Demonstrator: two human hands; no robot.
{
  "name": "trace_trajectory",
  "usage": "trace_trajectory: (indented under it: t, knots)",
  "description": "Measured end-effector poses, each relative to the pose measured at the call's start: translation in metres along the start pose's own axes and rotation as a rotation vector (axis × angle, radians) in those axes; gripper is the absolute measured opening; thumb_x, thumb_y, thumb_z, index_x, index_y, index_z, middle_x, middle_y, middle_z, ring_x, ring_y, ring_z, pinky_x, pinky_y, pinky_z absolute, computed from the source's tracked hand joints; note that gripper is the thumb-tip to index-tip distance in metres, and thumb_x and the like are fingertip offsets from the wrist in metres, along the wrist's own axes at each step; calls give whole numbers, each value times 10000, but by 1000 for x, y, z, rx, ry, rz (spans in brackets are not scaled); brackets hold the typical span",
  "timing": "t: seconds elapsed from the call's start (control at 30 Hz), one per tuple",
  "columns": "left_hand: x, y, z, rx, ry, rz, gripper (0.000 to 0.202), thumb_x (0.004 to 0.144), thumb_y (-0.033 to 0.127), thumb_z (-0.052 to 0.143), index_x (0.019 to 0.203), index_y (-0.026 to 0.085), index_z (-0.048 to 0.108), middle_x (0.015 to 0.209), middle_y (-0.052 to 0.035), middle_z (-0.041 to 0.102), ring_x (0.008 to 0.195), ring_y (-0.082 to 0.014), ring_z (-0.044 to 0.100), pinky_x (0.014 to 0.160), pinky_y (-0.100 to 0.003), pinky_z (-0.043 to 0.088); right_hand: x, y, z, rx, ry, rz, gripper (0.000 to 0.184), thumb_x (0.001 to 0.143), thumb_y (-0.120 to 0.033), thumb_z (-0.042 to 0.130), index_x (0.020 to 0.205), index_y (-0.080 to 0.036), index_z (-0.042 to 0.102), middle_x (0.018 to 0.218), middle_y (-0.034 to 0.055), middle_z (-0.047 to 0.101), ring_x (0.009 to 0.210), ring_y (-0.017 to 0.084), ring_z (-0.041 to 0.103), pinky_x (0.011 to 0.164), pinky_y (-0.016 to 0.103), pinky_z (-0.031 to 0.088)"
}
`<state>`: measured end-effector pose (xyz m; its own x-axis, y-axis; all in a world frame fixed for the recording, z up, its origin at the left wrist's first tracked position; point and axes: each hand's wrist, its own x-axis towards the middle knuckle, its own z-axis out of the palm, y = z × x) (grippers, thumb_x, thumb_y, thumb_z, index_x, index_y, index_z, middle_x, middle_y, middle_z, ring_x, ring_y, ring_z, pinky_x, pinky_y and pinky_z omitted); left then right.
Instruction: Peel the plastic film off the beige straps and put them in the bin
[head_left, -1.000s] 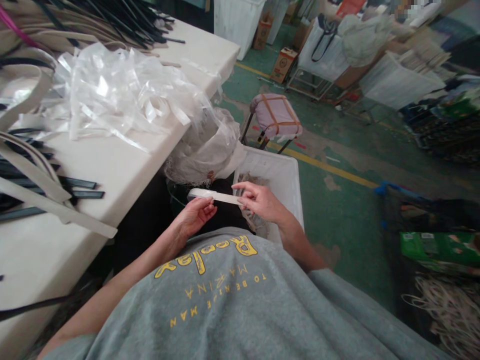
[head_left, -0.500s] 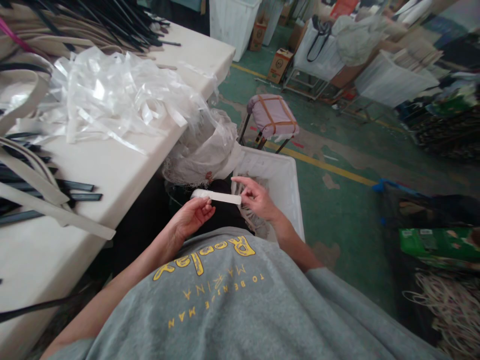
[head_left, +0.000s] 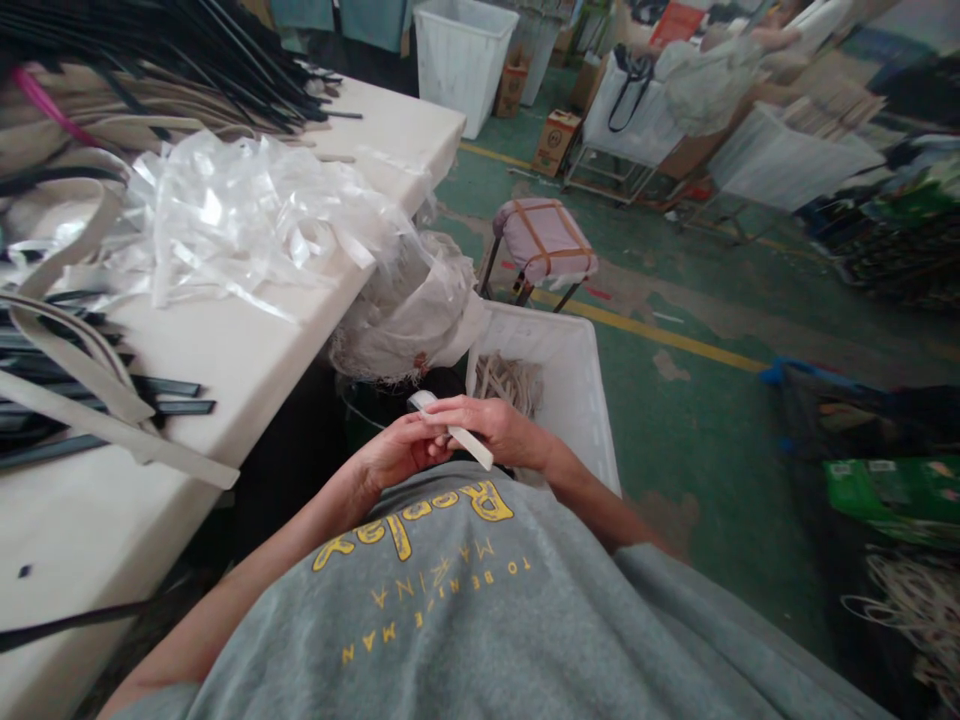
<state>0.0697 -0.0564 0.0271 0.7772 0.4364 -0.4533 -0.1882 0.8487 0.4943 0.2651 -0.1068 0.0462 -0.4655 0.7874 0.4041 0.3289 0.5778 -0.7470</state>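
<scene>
A short cream strap (head_left: pixel 474 450) is held between my two hands just in front of my shirt, with one end pointing down to the right and a clear, shiny wrap near its far end. My left hand (head_left: pixel 399 452) is closed on the strap from the left, fingers curled beneath it. From the right, my right hand (head_left: pixel 504 430) closes over the strap, its fingers meeting those of my left hand. The middle of the strap is hidden by the fingers.
A white table (head_left: pixel 277 350) on the left bears a heap of clear plastic strips (head_left: pixel 240 215), dark straps (head_left: pixel 187 60) and a loose cream strap (head_left: pixel 172 450). A white bin (head_left: pixel 574 390) with beige strips stands beyond my right hand. Further off is a padded stool (head_left: pixel 544 240).
My right hand has moved left and closed over the strap, joining my left hand. The strap has turned, its near end now pointing down to the right.
</scene>
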Motion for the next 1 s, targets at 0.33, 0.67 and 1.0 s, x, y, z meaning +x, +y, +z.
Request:
trace_trajectory:
  t: [0.33, 0.67, 1.0]
  knots:
    - [14, 2, 11, -164, 154, 4, 248, 944, 287, 576, 1098, 115, 667, 1037, -159, 733, 880, -226, 728, 765, -325, 596, -24, -46, -33, 422, 299, 246, 309, 960, -408, 595, 854, -149, 726, 753, 64, 729, 485, 91, 587, 451, 191, 463]
    - [49, 11, -14, -329, 605, 314, 231, 1017, 195, 428, 954, 123, 638, 741, -65, 694, 619, -143, 683, 637, -266, 587, -83, -60, -104, 894, 360, -75, 276, 951, -389, 559, 715, -264, 630, 293, -102, 434, 183, 32, 293, 331, 128, 318]
    - [30, -10, -6, 311, 106, 353, 385, 823, 525, 729, 942, 164, 666, 810, -49, 713, 747, -166, 672, 742, -281, 533, 36, 40, -46, 758, 398, 407, 336, 857, -528, 697, 862, -197, 759, 1274, 77, 671, 1117, 195, 624, 946, 307, 492]
